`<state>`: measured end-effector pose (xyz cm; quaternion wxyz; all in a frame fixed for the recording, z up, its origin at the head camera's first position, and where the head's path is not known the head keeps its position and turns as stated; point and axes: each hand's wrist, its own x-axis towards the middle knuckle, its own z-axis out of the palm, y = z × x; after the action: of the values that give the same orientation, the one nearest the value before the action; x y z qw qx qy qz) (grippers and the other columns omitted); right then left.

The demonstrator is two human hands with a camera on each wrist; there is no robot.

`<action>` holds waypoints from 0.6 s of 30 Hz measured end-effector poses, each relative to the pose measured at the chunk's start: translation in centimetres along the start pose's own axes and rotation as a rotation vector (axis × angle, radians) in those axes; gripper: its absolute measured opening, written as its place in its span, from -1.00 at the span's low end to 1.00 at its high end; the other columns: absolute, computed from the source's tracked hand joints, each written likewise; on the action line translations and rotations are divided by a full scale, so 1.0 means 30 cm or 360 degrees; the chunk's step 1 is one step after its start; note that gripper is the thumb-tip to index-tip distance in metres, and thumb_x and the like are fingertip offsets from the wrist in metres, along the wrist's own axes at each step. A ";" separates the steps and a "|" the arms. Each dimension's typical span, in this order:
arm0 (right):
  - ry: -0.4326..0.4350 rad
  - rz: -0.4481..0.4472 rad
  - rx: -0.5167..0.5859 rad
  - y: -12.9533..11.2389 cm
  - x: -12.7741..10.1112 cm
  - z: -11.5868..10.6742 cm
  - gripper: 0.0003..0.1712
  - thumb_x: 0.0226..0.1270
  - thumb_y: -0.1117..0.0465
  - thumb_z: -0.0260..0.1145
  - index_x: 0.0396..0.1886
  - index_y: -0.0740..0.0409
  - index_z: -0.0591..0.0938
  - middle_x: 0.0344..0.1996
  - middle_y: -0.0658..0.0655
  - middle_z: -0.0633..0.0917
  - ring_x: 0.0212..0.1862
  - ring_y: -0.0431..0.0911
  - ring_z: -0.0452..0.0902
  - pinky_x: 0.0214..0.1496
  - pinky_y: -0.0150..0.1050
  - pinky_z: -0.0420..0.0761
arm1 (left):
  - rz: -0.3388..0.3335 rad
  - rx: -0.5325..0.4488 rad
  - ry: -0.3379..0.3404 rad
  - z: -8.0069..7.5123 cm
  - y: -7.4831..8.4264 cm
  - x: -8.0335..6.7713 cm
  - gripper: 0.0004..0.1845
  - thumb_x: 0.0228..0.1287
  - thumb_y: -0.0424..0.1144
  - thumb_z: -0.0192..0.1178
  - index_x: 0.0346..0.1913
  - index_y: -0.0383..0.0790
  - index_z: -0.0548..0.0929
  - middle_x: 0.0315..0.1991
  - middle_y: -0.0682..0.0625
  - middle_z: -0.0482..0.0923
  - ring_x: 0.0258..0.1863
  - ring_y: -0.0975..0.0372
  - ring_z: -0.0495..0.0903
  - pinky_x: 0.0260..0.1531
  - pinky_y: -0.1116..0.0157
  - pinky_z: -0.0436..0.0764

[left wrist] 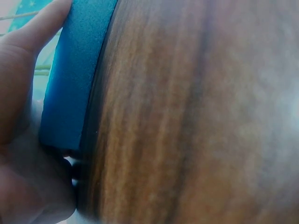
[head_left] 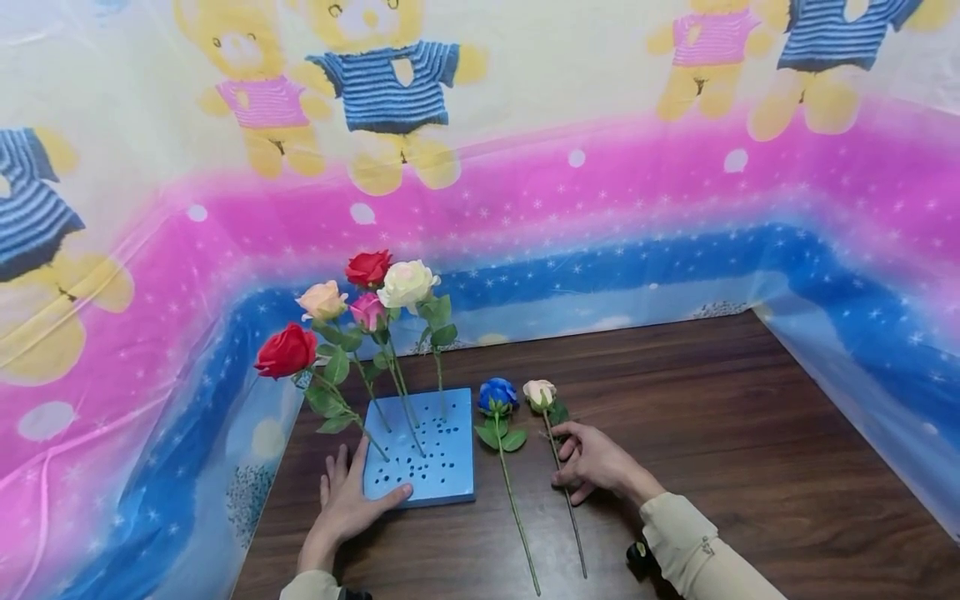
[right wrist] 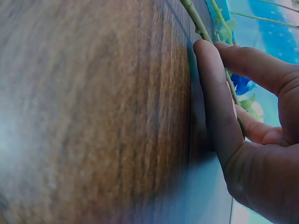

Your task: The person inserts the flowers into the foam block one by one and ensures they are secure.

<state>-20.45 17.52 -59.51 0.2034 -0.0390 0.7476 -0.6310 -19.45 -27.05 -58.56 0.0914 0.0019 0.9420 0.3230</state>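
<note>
I am curling my right hand (head_left: 596, 460) around the cream rose (head_left: 539, 392) stem, which is lying on the counter (head_left: 712, 433) running toward me, bloom pointing away. My left hand (head_left: 347, 500) is lying flat, steadying the blue foam block (head_left: 435, 467), just to the left of the rose.

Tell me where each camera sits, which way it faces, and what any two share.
Head: above, looking forward and down at the table, foam block, roses, both hands and sleeves.
Left wrist: low by the left hand, looking along the wood at the block's edge.
Right wrist: low by the right hand, looking along the stem.
Head and left wrist share the block.
</note>
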 end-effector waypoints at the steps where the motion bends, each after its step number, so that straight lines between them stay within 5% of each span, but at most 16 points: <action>1: 0.0004 0.0000 0.0001 0.000 0.000 0.000 -0.01 0.22 0.60 0.58 0.64 0.29 0.42 -0.02 0.34 0.55 -0.27 0.12 0.79 -0.42 0.09 0.85 | 0.0025 -0.0016 0.0025 0.004 -0.007 0.002 0.46 0.22 0.47 0.48 0.85 -0.19 -0.15 0.76 -0.59 -0.43 0.71 -0.51 -0.56 0.58 -0.52 -0.49; 18: 0.0038 -0.0023 0.0012 0.010 0.001 0.003 -0.13 0.22 0.58 0.59 0.51 0.31 0.48 -0.06 0.32 0.54 -0.30 0.11 0.77 -0.41 0.10 0.86 | -0.0006 0.0000 0.0003 0.002 0.004 -0.003 0.45 0.26 0.43 0.48 0.85 -0.21 -0.18 0.76 -0.58 -0.44 0.71 -0.50 -0.56 0.59 -0.50 -0.48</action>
<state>-20.39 17.50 -59.81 0.1900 -0.0361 0.7473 -0.6358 -19.37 -26.91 -58.52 0.0910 -0.0003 0.9421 0.3228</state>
